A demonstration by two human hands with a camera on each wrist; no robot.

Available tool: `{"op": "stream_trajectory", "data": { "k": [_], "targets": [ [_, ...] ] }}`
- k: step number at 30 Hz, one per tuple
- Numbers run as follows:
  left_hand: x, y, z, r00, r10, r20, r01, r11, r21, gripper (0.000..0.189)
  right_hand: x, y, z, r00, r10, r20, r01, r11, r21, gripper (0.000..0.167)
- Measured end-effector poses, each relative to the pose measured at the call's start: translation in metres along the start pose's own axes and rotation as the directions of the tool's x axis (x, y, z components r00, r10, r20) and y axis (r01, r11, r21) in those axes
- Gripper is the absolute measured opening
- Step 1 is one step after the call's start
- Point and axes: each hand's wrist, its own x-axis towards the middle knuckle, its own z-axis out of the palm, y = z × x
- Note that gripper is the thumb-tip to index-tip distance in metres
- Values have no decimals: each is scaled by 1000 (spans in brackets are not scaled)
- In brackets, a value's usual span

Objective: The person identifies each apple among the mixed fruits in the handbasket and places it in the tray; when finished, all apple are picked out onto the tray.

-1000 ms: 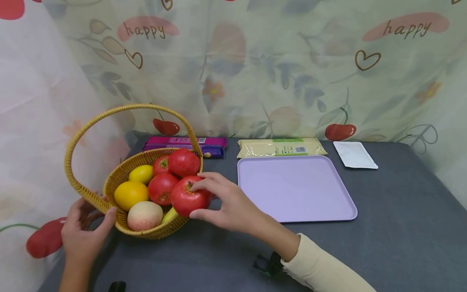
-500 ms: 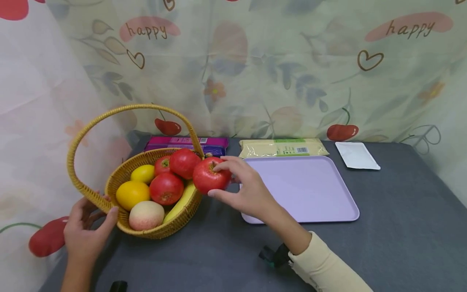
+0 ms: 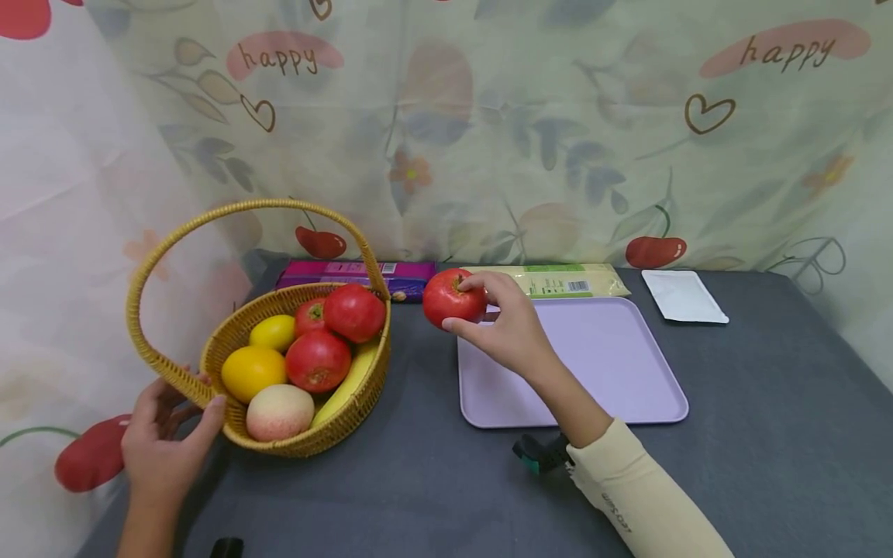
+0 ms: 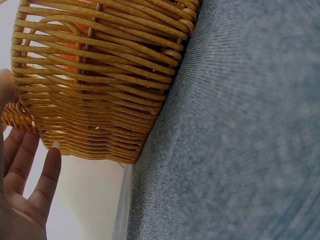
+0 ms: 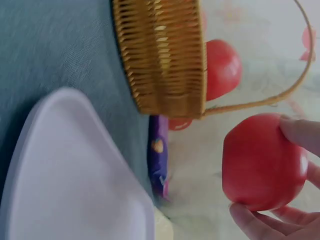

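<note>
Holds a red pomegranate point(image 3: 446, 301) aloft near the tray point(image 3: 621, 364)'s far left corner with right hand point(image 3: 512, 329) curved round it, parted only to fruit width, and loosely grips the basket point(image 5: 162, 60)'s left rim with left hand point(image 3: 163, 438), presumably against tipping.

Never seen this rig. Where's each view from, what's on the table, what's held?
No robot: a person's bare left hand and right hand. The wide picture is from a head-worn camera looking forward and down; the sideways close-ups are from one on each wrist. On the dark table: a wicker basket of fruit, a lilac tray, a purple packet, a cream packet and a white packet. The right hand holds a red fruit raised off the table; the left hand grips the basket by the handle's foot.
</note>
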Motion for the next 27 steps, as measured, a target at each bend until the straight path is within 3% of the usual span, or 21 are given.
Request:
{"op": "stream_trajectory", "data": {
  "k": [13,27],
  "targets": [
    [1,-1,0,1000,-1,-4,1,1000,-4,56,9,21,2,999,32,15,-29,989,-142,41],
    [0,-3,0,1000,-16,-1,16,1000,15,56,13,50,5,977,211,29,-199,953,-231,41]
  ]
}}
